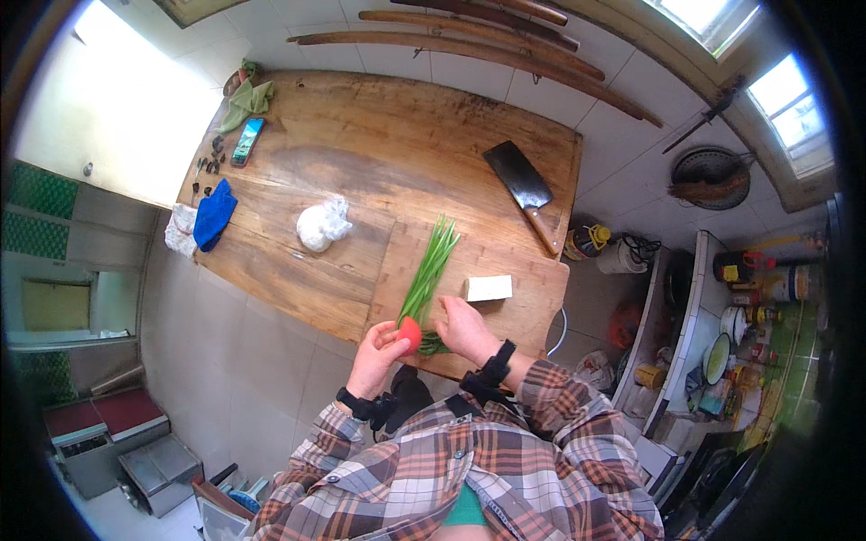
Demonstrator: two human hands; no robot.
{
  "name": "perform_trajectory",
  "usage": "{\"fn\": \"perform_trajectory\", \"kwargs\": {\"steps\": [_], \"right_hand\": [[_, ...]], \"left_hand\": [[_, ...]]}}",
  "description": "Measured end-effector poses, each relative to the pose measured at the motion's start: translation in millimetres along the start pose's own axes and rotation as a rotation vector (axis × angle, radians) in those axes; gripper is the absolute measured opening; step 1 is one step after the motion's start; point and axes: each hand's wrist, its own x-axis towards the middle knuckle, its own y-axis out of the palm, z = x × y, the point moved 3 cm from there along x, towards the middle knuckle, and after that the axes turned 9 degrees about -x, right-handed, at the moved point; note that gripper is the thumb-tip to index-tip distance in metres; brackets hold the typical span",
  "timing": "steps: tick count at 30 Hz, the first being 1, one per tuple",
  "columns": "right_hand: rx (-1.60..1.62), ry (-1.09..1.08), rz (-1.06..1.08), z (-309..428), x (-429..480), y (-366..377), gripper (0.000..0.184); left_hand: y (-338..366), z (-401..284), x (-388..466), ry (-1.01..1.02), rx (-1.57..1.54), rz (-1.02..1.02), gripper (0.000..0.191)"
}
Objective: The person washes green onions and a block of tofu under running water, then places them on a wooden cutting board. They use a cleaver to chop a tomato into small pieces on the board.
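My left hand [377,356] holds a red tomato [408,336] between thumb and fingers, over the near left edge of a wooden cutting board [514,324]. A bundle of long green stalks [433,264], perhaps garlic chives, lies on the board behind the tomato. Its darker leafy end [433,343] shows between my hands. My right hand [468,327] is low beside the stalks, fingers bent; whether it touches them I cannot tell. Just beyond its fingers sits a white block of tofu [488,288]. Farther right, a cleaver [521,179] rests on the wooden table [379,122], its handle toward me.
A knotted plastic bag with white contents [323,224] sits left of the board. A phone [247,142], small dark pieces [211,162], a blue cloth [215,215] and a green cloth [247,105] line the table's left side. An oil bottle [587,241] stands off the right edge.
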Motion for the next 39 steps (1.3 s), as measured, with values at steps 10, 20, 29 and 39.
{"fn": "perform_trajectory", "kwargs": {"steps": [10,20,29,39], "right_hand": [[0.035,0.215,-0.073,14.0,6.8,85.7,0.055],[0.342,0.256,0.007,57.2,31.5,109.1,0.057],[-0.610,-0.203,-0.528,7.1,0.4,-33.0,0.039],[-0.726,-0.103,-0.002,-59.0,31.9,-36.5,0.023]], "left_hand": [[-39.1,-16.6,38.0,-0.227,0.127,0.117,0.072],[-69.0,-62.7,44.0,-0.143,0.334,0.133,0.072],[-53.8,-64.3,23.6,-0.025,0.354,0.045,0.070],[-24.2,-63.0,-17.2,0.063,0.138,0.044,0.075]]}}
